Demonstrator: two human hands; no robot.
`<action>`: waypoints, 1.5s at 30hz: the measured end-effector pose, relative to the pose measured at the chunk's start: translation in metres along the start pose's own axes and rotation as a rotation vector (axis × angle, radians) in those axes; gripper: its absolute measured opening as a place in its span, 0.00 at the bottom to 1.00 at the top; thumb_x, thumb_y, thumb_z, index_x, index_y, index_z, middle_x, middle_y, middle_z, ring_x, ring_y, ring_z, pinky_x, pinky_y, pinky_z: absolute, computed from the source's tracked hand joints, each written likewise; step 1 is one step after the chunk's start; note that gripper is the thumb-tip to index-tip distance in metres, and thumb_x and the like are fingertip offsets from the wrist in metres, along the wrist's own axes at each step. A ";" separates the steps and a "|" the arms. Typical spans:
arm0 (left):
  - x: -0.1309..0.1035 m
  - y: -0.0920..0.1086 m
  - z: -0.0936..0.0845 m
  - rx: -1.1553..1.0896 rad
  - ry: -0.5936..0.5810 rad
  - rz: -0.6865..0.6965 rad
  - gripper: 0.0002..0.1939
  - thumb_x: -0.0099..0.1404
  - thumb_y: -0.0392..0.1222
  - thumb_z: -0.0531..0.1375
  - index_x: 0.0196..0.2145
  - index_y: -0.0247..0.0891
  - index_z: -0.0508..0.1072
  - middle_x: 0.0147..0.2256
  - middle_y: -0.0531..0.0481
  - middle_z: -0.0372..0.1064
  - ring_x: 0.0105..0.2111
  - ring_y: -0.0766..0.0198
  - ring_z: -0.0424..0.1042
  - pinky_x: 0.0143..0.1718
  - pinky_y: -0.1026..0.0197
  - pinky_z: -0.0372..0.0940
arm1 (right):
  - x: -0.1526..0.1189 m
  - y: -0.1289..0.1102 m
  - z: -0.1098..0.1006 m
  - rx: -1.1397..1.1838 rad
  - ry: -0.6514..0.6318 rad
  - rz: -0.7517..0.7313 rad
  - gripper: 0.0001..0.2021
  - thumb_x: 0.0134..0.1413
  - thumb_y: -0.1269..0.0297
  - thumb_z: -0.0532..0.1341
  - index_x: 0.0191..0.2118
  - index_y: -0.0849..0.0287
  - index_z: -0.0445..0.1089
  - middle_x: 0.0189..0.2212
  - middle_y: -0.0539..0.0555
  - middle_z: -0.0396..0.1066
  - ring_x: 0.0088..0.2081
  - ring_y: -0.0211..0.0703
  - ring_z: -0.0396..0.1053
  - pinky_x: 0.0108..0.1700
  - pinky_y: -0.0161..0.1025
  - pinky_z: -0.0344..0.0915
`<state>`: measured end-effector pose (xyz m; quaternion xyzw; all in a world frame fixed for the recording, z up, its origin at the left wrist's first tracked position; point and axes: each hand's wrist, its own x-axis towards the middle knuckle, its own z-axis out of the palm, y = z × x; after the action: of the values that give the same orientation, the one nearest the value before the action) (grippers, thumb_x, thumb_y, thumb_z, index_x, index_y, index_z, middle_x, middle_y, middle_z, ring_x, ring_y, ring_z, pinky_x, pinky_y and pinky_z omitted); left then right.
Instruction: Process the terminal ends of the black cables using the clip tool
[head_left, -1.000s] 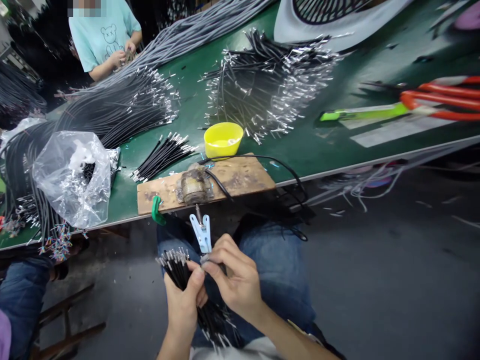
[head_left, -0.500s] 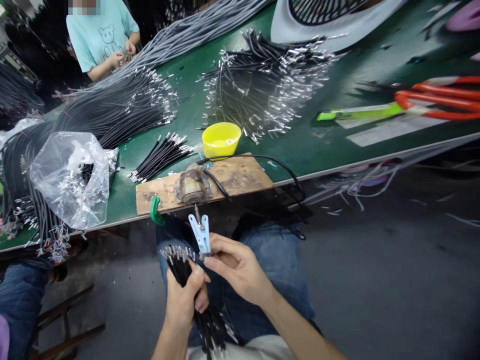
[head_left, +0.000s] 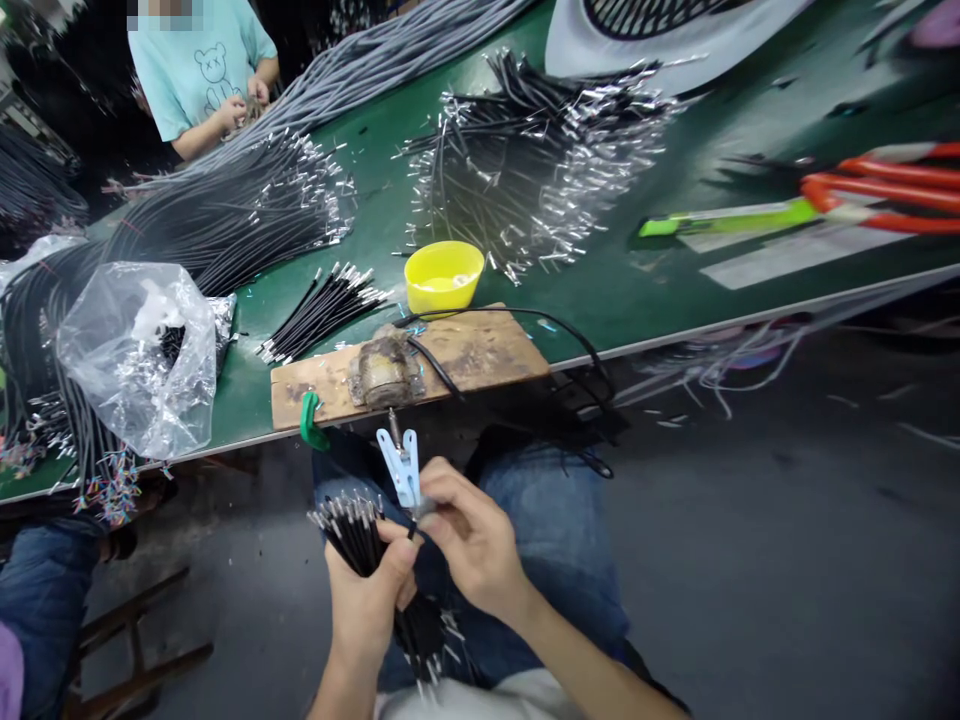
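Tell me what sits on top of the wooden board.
A grimy, motor-like unit and a black cable lie on the wooden board; the wood beneath the unit is hidden.

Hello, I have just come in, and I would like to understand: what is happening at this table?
A seated person grips a bundle of short black cables in the left hand. The right hand is at the lower end of a light-blue clothespin; what its fingertips pinch is unclear. The clothespin sits on the thin shaft of a motor-like device on a wooden board. More cables lie on the green table.
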<state>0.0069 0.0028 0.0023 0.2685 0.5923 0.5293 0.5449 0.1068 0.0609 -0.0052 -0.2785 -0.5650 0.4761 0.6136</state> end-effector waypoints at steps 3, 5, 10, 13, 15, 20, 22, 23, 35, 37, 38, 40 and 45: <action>0.005 0.006 -0.001 0.047 0.005 0.096 0.15 0.49 0.48 0.67 0.20 0.32 0.72 0.15 0.55 0.59 0.16 0.73 0.57 0.19 0.67 0.56 | 0.013 -0.003 -0.011 0.437 -0.297 0.492 0.17 0.53 0.50 0.60 0.30 0.62 0.69 0.22 0.50 0.62 0.24 0.35 0.58 0.25 0.33 0.56; 0.008 0.010 -0.002 0.081 0.017 0.161 0.13 0.48 0.45 0.68 0.19 0.33 0.74 0.19 0.52 0.64 0.21 0.69 0.63 0.26 0.65 0.61 | 0.025 -0.005 -0.021 0.540 -0.466 0.666 0.20 0.45 0.48 0.65 0.29 0.64 0.70 0.22 0.49 0.63 0.24 0.33 0.58 0.25 0.32 0.55; 0.006 0.015 -0.005 0.136 0.051 0.245 0.07 0.48 0.40 0.68 0.21 0.34 0.76 0.22 0.51 0.66 0.24 0.67 0.65 0.28 0.63 0.61 | 0.050 0.001 -0.029 0.555 -0.363 0.807 0.17 0.39 0.53 0.70 0.24 0.64 0.72 0.19 0.46 0.62 0.21 0.29 0.55 0.23 0.29 0.53; 0.002 0.019 -0.006 0.151 0.070 0.296 0.05 0.47 0.39 0.68 0.21 0.36 0.76 0.23 0.51 0.67 0.25 0.66 0.66 0.31 0.62 0.62 | 0.054 0.006 -0.014 0.743 -0.208 0.776 0.18 0.37 0.51 0.70 0.25 0.63 0.75 0.21 0.48 0.66 0.22 0.30 0.59 0.26 0.29 0.58; 0.001 0.022 -0.006 0.162 0.087 0.335 0.05 0.48 0.39 0.68 0.21 0.36 0.76 0.24 0.51 0.68 0.26 0.65 0.67 0.35 0.61 0.63 | 0.054 0.008 -0.002 0.856 -0.167 0.747 0.19 0.37 0.49 0.70 0.29 0.62 0.77 0.25 0.51 0.71 0.26 0.33 0.64 0.30 0.31 0.61; 0.009 0.024 -0.002 0.173 0.107 0.362 0.05 0.49 0.39 0.67 0.21 0.36 0.76 0.24 0.51 0.67 0.26 0.64 0.67 0.33 0.61 0.64 | 0.050 0.007 0.011 0.947 -0.063 0.710 0.15 0.40 0.53 0.70 0.28 0.63 0.77 0.23 0.51 0.71 0.24 0.32 0.65 0.29 0.29 0.62; 0.012 0.023 0.000 0.167 0.104 0.349 0.06 0.50 0.40 0.67 0.21 0.36 0.76 0.23 0.50 0.67 0.25 0.64 0.67 0.31 0.61 0.64 | 0.049 0.007 0.011 0.977 -0.076 0.721 0.15 0.40 0.53 0.70 0.26 0.63 0.77 0.23 0.51 0.71 0.22 0.31 0.63 0.27 0.29 0.61; 0.012 0.022 0.001 0.162 0.104 0.341 0.06 0.50 0.40 0.67 0.21 0.35 0.76 0.22 0.50 0.67 0.25 0.64 0.67 0.31 0.61 0.64 | 0.048 0.007 0.011 0.990 -0.090 0.739 0.15 0.40 0.53 0.69 0.27 0.63 0.77 0.23 0.51 0.72 0.22 0.31 0.63 0.27 0.29 0.61; -0.001 0.017 -0.005 0.116 0.123 0.197 0.10 0.47 0.46 0.68 0.24 0.36 0.77 0.26 0.49 0.71 0.19 0.69 0.66 0.22 0.66 0.63 | 0.017 0.027 -0.019 0.647 0.002 0.751 0.18 0.39 0.50 0.69 0.28 0.61 0.74 0.21 0.50 0.67 0.24 0.36 0.62 0.28 0.34 0.60; -0.002 0.011 -0.004 0.103 0.116 0.119 0.13 0.50 0.49 0.66 0.28 0.35 0.77 0.29 0.47 0.73 0.12 0.75 0.59 0.12 0.68 0.54 | 0.010 0.019 -0.024 0.416 0.047 0.625 0.15 0.41 0.52 0.68 0.26 0.60 0.72 0.22 0.50 0.66 0.25 0.37 0.61 0.28 0.35 0.59; -0.002 0.008 -0.004 0.101 0.113 0.080 0.14 0.51 0.50 0.65 0.29 0.35 0.77 0.28 0.47 0.73 0.09 0.78 0.55 0.10 0.69 0.49 | 0.008 0.014 -0.025 0.292 0.046 0.534 0.12 0.44 0.55 0.67 0.24 0.59 0.71 0.22 0.50 0.65 0.25 0.37 0.61 0.28 0.35 0.59; -0.003 0.001 -0.003 0.104 0.113 0.015 0.15 0.51 0.50 0.65 0.27 0.33 0.77 0.21 0.50 0.71 0.08 0.78 0.52 0.09 0.69 0.45 | 0.007 0.002 -0.024 0.040 -0.020 0.318 0.08 0.49 0.61 0.65 0.24 0.58 0.71 0.21 0.50 0.64 0.25 0.39 0.60 0.29 0.38 0.60; -0.004 -0.005 -0.009 0.122 0.174 -0.039 0.14 0.43 0.44 0.70 0.25 0.33 0.73 0.22 0.49 0.72 0.21 0.65 0.69 0.21 0.65 0.64 | 0.010 -0.015 -0.013 -0.227 -0.278 0.025 0.03 0.51 0.69 0.62 0.29 0.58 0.72 0.26 0.53 0.69 0.32 0.44 0.63 0.34 0.41 0.62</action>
<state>0.0008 -0.0055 -0.0018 0.2426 0.6735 0.5031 0.4843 0.1223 0.0664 0.0101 -0.2843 -0.6910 0.4508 0.4884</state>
